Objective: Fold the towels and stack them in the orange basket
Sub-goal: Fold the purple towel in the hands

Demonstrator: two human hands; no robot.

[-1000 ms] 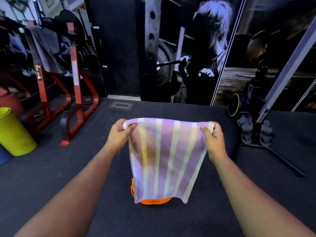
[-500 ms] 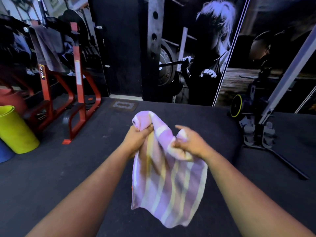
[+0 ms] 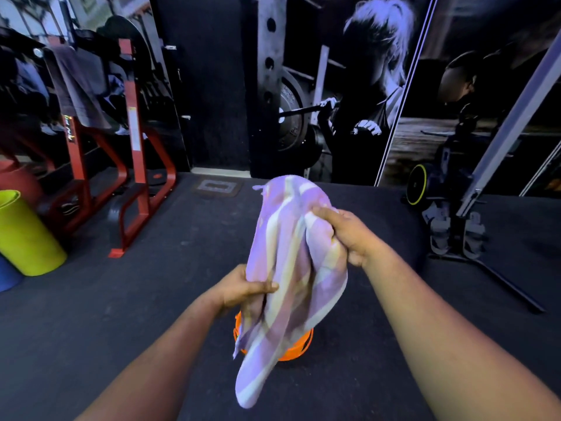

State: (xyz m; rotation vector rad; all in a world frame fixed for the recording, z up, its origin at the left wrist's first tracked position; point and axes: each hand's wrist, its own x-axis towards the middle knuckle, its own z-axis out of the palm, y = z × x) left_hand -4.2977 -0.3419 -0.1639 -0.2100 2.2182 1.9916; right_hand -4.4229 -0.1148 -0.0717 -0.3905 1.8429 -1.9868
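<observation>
A purple towel with pale yellow stripes (image 3: 285, 268) hangs in the air in front of me, folded lengthwise and bunched. My right hand (image 3: 349, 235) grips its upper part, fingers curled into the cloth. Lower down, my left hand (image 3: 243, 288) pinches the towel's left edge with the thumb on top. The towel's bottom end dangles loose. Below and behind it, on the dark floor, stands the orange basket (image 3: 299, 347); the towel hides most of it and all of its inside.
A red steel rack (image 3: 133, 153) draped with a grey towel (image 3: 77, 86) stands at the left. A yellow-green cylinder (image 3: 27, 235) lies near the left edge. A rowing machine with a slanted rail (image 3: 461, 220) occupies the right. Wall posters close off the back.
The towel, held spread by its two top corners a second ago, is now folded together. My right hand took over the top, and my left hand dropped to the towel's lower left edge.
</observation>
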